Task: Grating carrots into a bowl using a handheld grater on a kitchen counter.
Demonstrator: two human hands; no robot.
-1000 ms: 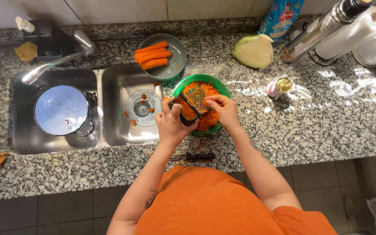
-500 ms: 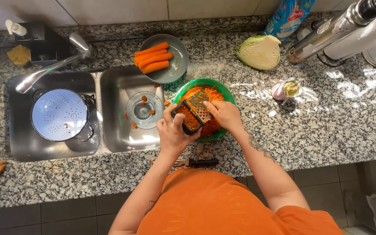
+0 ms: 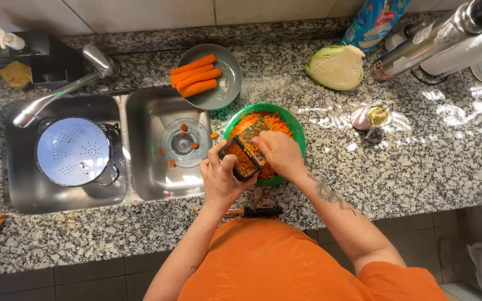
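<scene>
Nearest the person, a dark-handled peeler (image 3: pixel 255 212) lies on the granite counter (image 3: pixel 419 161) at its front edge, just below the hands. The left hand (image 3: pixel 221 178) is closed around the lower end of a black-framed grater (image 3: pixel 245 156), thumb and fingers wrapped on its frame, holding it tilted over a green bowl (image 3: pixel 294 125). The right hand (image 3: pixel 279 153) presses down on the grater's face with fingers curled; whatever it holds against the blades is hidden beneath them, so I cannot tell what it grips. The bowl sits on the counter just right of the sink and is heaped with grated carrot (image 3: pixel 252 122).

To the left, the 2-basin steel sink (image 3: pixel 146 117) holds a white colander (image 3: pixel 73 150) in its left basin, and orange scraps lie around the drain of the right basin. Beyond the bowl, a grey plate (image 3: pixel 227 83) carries 4 peeled carrots (image 3: pixel 195 75), resting partly over the sink's edge. Further right lies a halved cabbage (image 3: pixel 336 68), cut face up, with a small jar (image 3: pixel 376 114) nearer the bowl. At the back stand the tap (image 3: pixel 65 92) and a blue packet (image 3: pixel 374 22).
</scene>
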